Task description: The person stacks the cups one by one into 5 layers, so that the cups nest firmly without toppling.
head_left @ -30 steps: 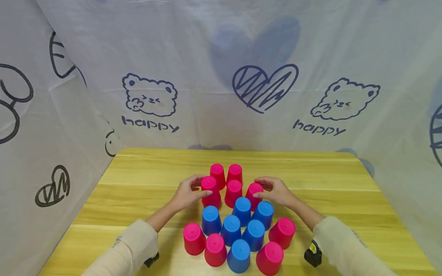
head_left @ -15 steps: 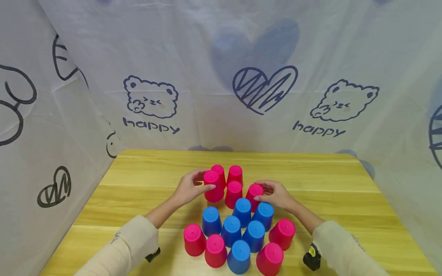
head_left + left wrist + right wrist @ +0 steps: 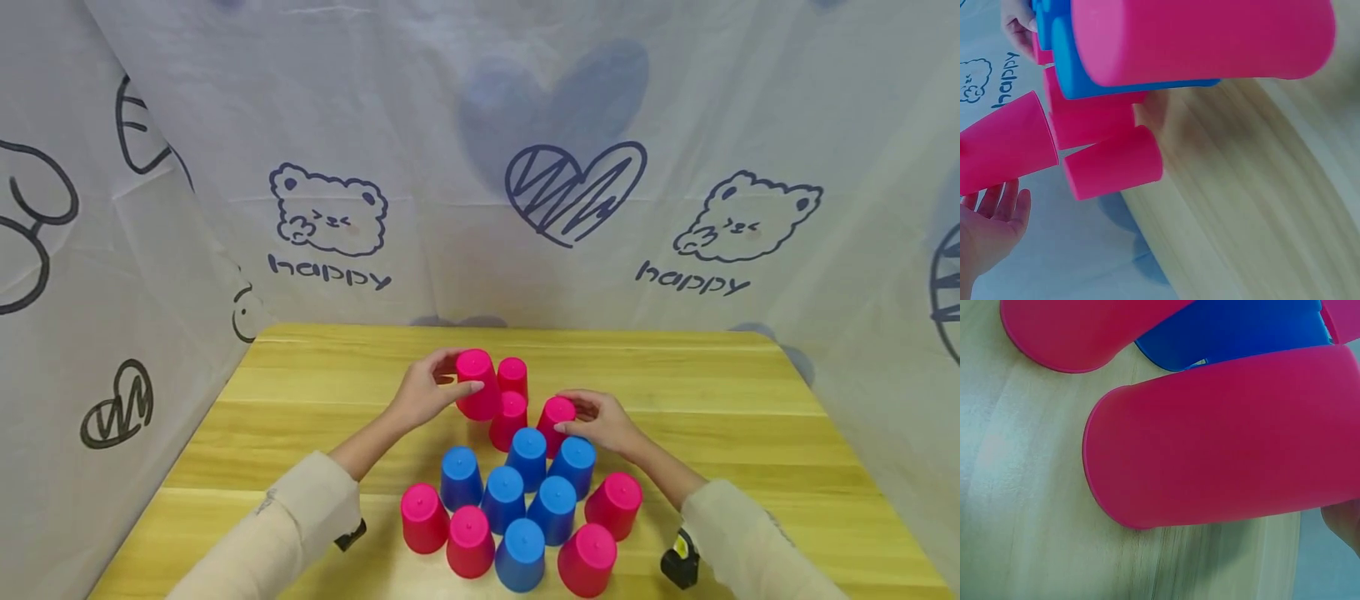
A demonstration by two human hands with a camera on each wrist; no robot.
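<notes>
My left hand (image 3: 427, 392) grips an upside-down pink cup (image 3: 477, 387) between thumb and fingers. In the left wrist view that raised cup (image 3: 1007, 147) hangs apart from a standing pink cup (image 3: 1113, 162), which the head view hides behind it. To its right stand two more pink cups, one at the back (image 3: 513, 375) and one nearer (image 3: 508, 421). My right hand (image 3: 603, 423) has its thumb and fingers around another pink cup (image 3: 557, 421), at the right end of the nearer pink row.
Several upside-down blue cups (image 3: 502, 500) stand just in front of the pink group. Pink cups flank them, two at left (image 3: 424, 518) and two at right (image 3: 613, 507). The wooden table (image 3: 750, 433) ends at a printed cloth backdrop (image 3: 450, 283).
My left hand has lifted its pink cup from the left end of the nearer row and moved it up, back and rightward, over the back-left cup. The right hand has barely moved.
</notes>
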